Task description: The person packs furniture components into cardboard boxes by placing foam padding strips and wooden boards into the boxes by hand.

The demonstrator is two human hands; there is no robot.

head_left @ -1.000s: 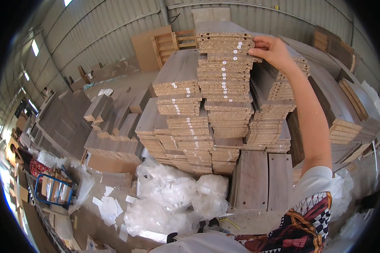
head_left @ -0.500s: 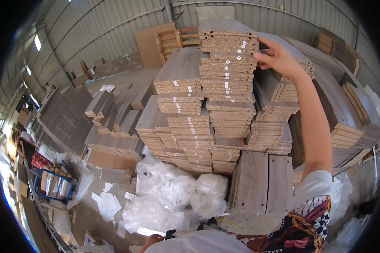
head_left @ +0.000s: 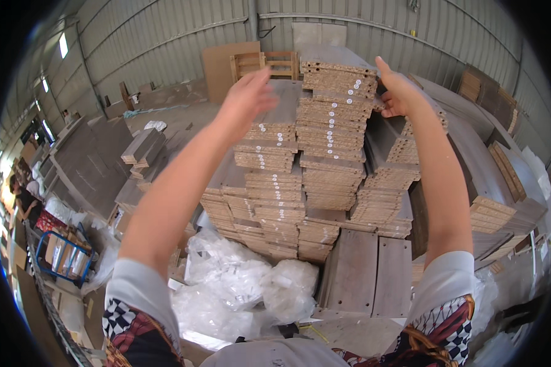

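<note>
A tall stack of particle boards (head_left: 332,116) with grey wood-look faces rises ahead of me. Round white stickers dot their raw front edges. At the upper right side of this stack is my right hand (head_left: 404,95), one finger stretched up along the top boards and the others bent lower, apart from it. Whether those lower fingers touch an edge is hard to see. My left hand (head_left: 249,103), slightly blurred, is raised left of the top boards with fingers stretched out and nothing in it. Below it lies a lower board stack (head_left: 266,131).
Crumpled clear plastic wrap (head_left: 226,275) lies on the floor before the stacks. Two dark panels (head_left: 355,269) lean beside it. More long boards (head_left: 459,147) stand to the right. At far left are a blue-framed cart (head_left: 64,257) and another person (head_left: 26,202).
My left hand has come up from the lower edge to beside the top of the tall stack. The right hand stays at the stack's right side, its fingers shifted slightly.
</note>
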